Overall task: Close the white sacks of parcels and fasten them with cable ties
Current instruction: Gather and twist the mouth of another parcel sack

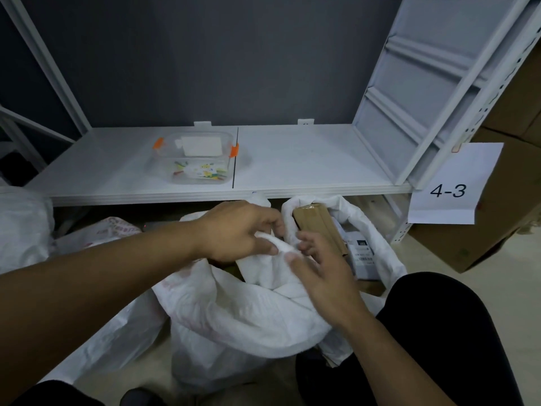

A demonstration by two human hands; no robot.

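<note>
A white woven sack (240, 315) stands on the floor between my knees, its mouth partly gathered. My left hand (237, 230) grips a bunched fold of the sack's rim from above. My right hand (319, 265) lies against the same fold from the right, fingers spread and lightly bent. Behind it a second white sack (369, 227) stands open, with a brown cardboard parcel (319, 224) and a labelled parcel (363, 253) showing inside. A clear plastic box (196, 158) with orange clips sits on the shelf and holds coloured cable ties (202, 171).
A white metal shelf (307, 159) runs across just above the sacks. A paper sign reading 4-3 (450, 186) hangs on its right upright. Brown cartons (503, 224) stand at the right. More white sacks (23, 221) lie at the left. My black-clad knee (433, 332) is beside the sack.
</note>
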